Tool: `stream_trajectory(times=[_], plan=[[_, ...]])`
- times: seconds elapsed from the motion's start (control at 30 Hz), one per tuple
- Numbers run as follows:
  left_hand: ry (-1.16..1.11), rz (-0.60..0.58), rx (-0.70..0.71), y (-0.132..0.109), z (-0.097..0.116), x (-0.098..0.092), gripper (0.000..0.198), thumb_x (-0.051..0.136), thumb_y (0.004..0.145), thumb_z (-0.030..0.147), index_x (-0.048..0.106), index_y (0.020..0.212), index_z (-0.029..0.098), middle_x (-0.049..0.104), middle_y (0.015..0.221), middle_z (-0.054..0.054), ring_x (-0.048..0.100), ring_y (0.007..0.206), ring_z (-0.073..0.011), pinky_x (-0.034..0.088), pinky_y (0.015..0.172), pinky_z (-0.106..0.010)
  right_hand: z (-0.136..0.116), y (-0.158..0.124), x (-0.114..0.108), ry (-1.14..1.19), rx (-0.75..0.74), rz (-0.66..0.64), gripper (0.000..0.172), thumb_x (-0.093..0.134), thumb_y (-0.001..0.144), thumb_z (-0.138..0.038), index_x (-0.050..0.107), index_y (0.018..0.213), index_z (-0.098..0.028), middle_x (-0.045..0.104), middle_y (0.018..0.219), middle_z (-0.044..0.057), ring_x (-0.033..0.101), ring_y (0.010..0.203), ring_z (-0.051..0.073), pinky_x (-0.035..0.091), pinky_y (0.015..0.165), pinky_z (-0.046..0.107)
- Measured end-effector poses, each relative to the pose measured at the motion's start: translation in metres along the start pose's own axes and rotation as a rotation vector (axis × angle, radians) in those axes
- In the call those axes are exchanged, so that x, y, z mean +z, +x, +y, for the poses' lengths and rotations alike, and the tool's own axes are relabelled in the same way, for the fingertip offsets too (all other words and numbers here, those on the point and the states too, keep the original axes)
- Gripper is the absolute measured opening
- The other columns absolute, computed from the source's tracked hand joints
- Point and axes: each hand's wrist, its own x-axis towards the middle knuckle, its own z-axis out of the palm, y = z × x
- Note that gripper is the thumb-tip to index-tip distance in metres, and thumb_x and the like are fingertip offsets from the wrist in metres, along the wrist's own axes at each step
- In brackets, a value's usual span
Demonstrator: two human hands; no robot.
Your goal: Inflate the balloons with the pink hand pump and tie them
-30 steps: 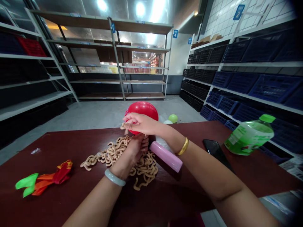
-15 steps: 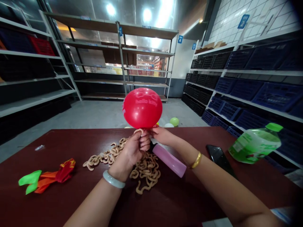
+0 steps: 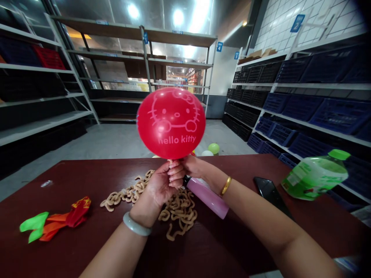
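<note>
Compared with half a second ago, the glossy, rounded red balloon [image 3: 171, 123] sits higher and has tipped so that its pale printed cat face and "hello kitty" lettering face the camera; directly beneath it, the left hand [image 3: 165, 182] is closed tightly around its neck. The right hand [image 3: 193, 166] is at the balloon's lower right, but its fingers are hidden, so I cannot tell their state. Below the balloon, matte, curly tan strands [image 3: 185, 208] and a smooth pink cylinder [image 3: 208, 199] lie on the dark bench [image 3: 72, 177].
</note>
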Motion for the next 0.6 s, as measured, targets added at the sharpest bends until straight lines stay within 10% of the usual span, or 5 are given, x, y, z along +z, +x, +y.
stream_trajectory(times=[0.33, 0.6], plan=[[0.458, 0.204, 0.214, 0.012, -0.001, -0.008, 0.032, 0.075, 0.080, 0.029, 0.046, 0.072, 0.018, 0.028, 0.058, 0.009, 0.023, 0.043, -0.0033, 0.017, 0.039, -0.014, -0.025, -0.035, -0.017, -0.109, 0.076, 0.190, 0.022, 0.059, 0.090, -0.026, 0.060, 0.069, -0.019, 0.052, 0.055, -0.004, 0.046, 0.051, 0.011, 0.035, 0.051, 0.025], [0.749, 0.322, 0.539, 0.030, -0.014, -0.033, 0.027, 0.078, 0.075, 0.036, 0.061, 0.073, 0.017, 0.049, 0.059, 0.004, 0.039, 0.050, -0.0075, 0.029, 0.047, -0.018, -0.032, -0.056, 0.003, -0.713, -0.256, 0.353, 0.016, 0.061, 0.093, -0.023, 0.071, 0.082, -0.020, 0.072, 0.087, 0.005, 0.062, 0.081, 0.019, 0.043, 0.076, 0.032]])
